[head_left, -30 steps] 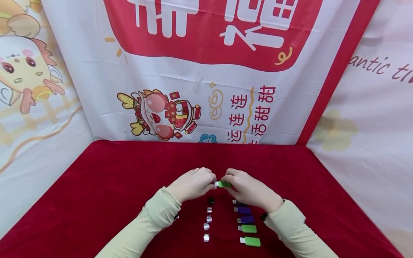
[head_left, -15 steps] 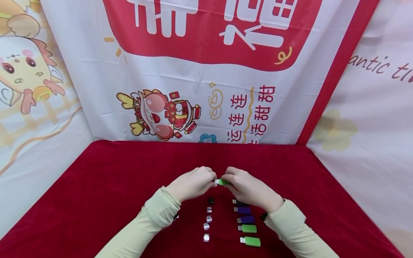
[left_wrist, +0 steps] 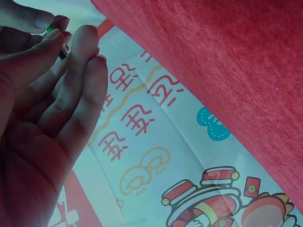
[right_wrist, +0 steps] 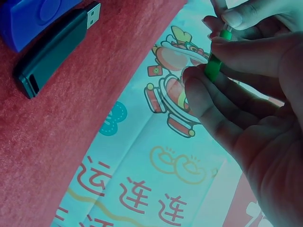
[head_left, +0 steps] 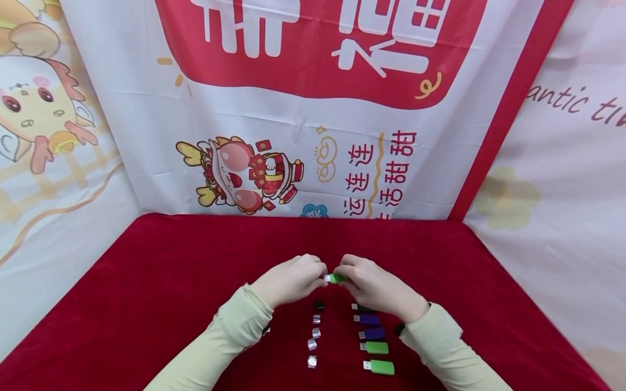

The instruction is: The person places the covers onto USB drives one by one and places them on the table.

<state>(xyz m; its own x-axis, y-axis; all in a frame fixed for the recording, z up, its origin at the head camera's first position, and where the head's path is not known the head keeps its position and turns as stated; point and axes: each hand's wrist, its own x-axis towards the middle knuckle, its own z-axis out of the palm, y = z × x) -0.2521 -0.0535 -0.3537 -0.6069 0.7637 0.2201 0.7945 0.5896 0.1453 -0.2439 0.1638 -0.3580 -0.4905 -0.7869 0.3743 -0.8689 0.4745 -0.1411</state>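
Above the far part of the table, my right hand [head_left: 374,283] pinches a green USB stick [head_left: 335,278] between thumb and fingers. Its silvery plug end points left, towards my left hand [head_left: 293,279]. Fingertips of the left hand pinch a small clear cap at that end, mostly hidden by the fingers; whether it sits over the plug I cannot tell. In the right wrist view, the stick's green body [right_wrist: 214,66] shows between the right fingers, with the left thumb at its far end. The left wrist view shows only a sliver of the stick [left_wrist: 62,54].
Nearer me on the red cloth [head_left: 195,260], a column holds a black cap [head_left: 319,305] and several clear caps [head_left: 312,344]. To its right lie a black USB stick [right_wrist: 54,52], purple sticks [head_left: 371,333] and green sticks [head_left: 379,367]. A printed curtain [head_left: 313,119] hangs behind.
Both hands and the green stick rose slightly, then came back down, staying together. The rows of caps and sticks have not been touched.
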